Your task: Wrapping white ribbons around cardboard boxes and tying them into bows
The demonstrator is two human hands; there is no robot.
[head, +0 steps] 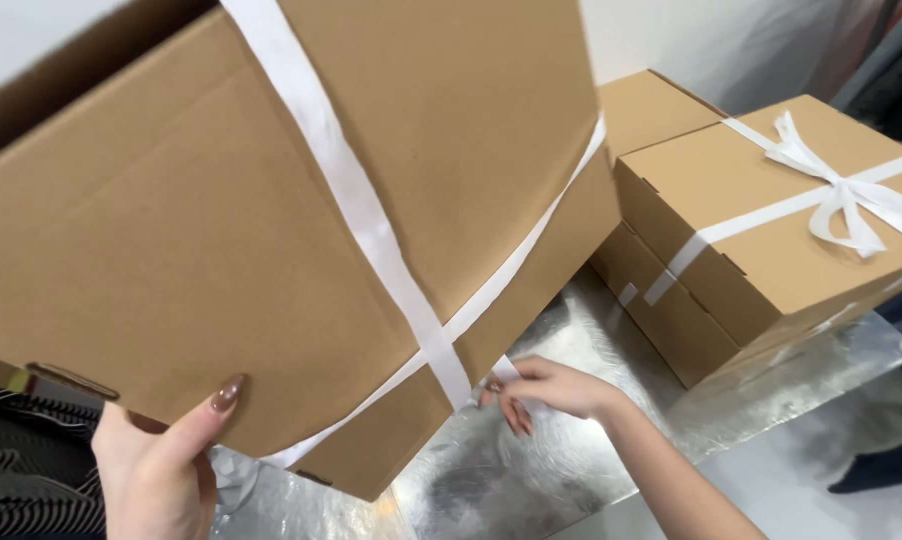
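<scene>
A large brown cardboard box (pixel 201 220) fills the left and middle, tilted up off the surface. A white ribbon (pixel 371 230) crosses it in an X near its lower edge. My left hand (pixel 166 460) grips the box's near bottom edge, thumb on the face. My right hand (pixel 551 390) reaches under the raised side and pinches the end of the ribbon by the crossing.
Two stacked brown boxes (pixel 761 220) stand at the right, the top one tied with a white ribbon bow (pixel 831 190). A crinkled silver foil sheet (pixel 531 470) covers the surface below. Striped fabric (pixel 21 460) shows at the lower left.
</scene>
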